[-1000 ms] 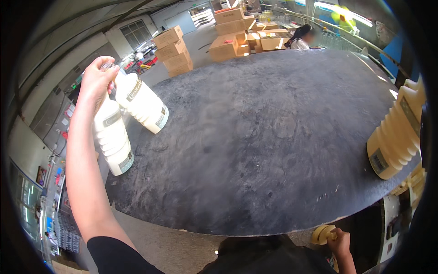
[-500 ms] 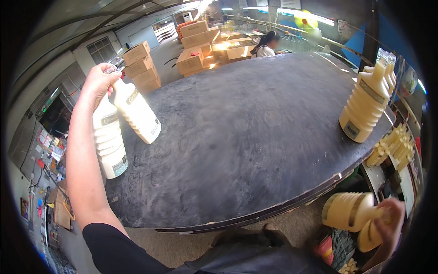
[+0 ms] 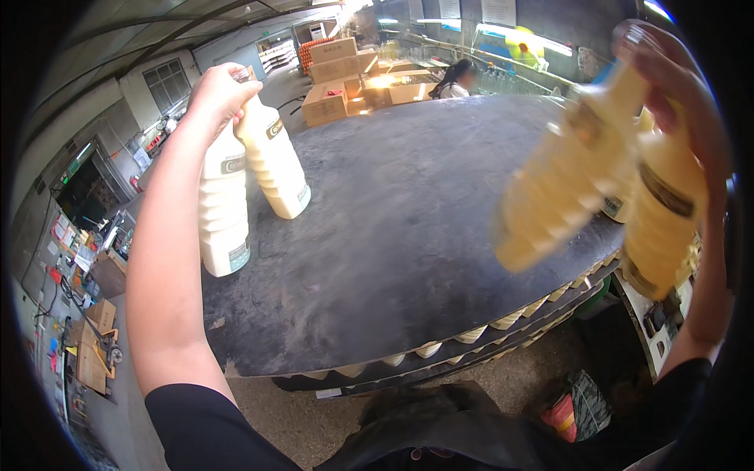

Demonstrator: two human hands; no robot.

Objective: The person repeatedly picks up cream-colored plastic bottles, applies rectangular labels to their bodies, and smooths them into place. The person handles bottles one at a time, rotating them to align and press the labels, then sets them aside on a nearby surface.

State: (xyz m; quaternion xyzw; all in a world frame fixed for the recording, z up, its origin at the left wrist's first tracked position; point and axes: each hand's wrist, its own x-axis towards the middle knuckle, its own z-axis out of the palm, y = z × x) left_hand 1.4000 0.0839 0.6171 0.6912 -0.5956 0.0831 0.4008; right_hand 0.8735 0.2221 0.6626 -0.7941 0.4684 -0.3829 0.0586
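Two cream ribbed plastic bottles, a nearer bottle [image 3: 224,208] and a farther bottle [image 3: 275,169], are gripped by their necks in my left hand [image 3: 216,98]. Their bases are at the left part of a dark board [image 3: 393,235]; whether they bear on it I cannot tell. Over the right side, my raised right hand [image 3: 679,74] closes round the necks of two more such bottles. One tilted bottle [image 3: 565,169] is blurred and slants toward the board's middle; the other bottle [image 3: 664,212] hangs beside the right edge. Behind them a standing bottle [image 3: 615,206] is mostly hidden.
Under the board's front edge, bottle rows [image 3: 471,336] show between stacked layers. Cardboard boxes [image 3: 334,90] are piled beyond the far side, where another person [image 3: 454,82] is present. A dark bundle with red [image 3: 577,412] lies low at the right.
My right hand has lifted its two bottles from low beside the board to above its right side. My left hand keeps its bottles by the necks. The whole view has shifted.
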